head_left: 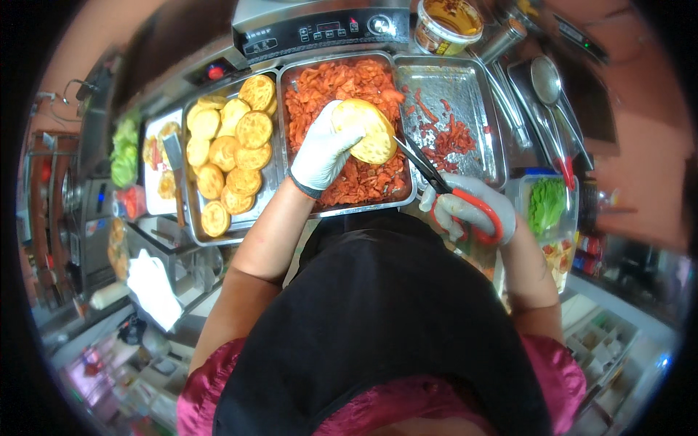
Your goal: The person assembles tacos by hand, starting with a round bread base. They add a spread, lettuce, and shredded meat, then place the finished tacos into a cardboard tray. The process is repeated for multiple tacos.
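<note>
My left hand (325, 154), in a white glove, grips a round golden flatbread (368, 132) above a metal tray of chopped reddish meat (336, 81). Red-and-black scissors (436, 174) are in my gloved right hand (476, 207), its fingers in the handle loops. Their blades point up and left, and the tips reach the bread's right edge; whether they have cut into it I cannot tell. Several more round flatbreads (234, 156) lie in a metal tray to the left. A third metal tray (436, 76) on the right holds a few scraps of the same meat.
An appliance with a control panel (323, 33) stands behind the trays, beside a tub of brown-yellow sauce (451, 25). A ladle (547, 80) and tongs lie at the right, near a container of lettuce (545, 205). A spatula (173, 156) rests at the left.
</note>
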The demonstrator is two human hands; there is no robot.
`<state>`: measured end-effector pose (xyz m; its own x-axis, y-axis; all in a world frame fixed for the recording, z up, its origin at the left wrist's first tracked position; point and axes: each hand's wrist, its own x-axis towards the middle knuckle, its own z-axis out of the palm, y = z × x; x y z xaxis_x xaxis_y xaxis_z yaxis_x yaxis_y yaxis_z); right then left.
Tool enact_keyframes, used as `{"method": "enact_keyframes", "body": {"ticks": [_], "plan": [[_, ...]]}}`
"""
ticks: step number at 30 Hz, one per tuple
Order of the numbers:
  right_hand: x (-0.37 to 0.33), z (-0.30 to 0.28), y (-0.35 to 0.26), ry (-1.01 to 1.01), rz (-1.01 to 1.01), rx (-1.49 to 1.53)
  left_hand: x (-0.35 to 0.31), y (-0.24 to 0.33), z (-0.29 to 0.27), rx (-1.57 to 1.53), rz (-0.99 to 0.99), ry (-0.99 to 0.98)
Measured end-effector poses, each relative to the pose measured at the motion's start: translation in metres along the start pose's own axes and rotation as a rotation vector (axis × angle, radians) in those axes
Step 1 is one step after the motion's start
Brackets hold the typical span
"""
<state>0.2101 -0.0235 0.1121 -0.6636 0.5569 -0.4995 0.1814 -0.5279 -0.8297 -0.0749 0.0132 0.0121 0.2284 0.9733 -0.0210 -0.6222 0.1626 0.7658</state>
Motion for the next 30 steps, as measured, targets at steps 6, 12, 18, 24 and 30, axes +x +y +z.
{"method": "enact_keyframes", "body": {"ticks": [6,12,18,24,30], "plan": [[0.001,0.014,-0.005,0.053,-0.035,-0.004,-0.001,0.001,0.003,0.059,-0.099,-0.048],[0.014,0.018,0.0,0.059,-0.055,0.052,-0.006,-0.01,0.016,0.133,-0.131,-0.083],[0.022,0.022,0.019,0.196,-0.203,0.009,-0.003,-0.012,0.03,-0.197,-0.155,-0.101],[0.031,0.026,0.019,0.201,-0.205,-0.019,-0.002,-0.028,0.026,-0.262,-0.153,-0.061],[0.026,0.018,0.002,0.177,-0.067,-0.132,0.002,-0.008,0.016,0.089,-0.238,-0.111]]}}
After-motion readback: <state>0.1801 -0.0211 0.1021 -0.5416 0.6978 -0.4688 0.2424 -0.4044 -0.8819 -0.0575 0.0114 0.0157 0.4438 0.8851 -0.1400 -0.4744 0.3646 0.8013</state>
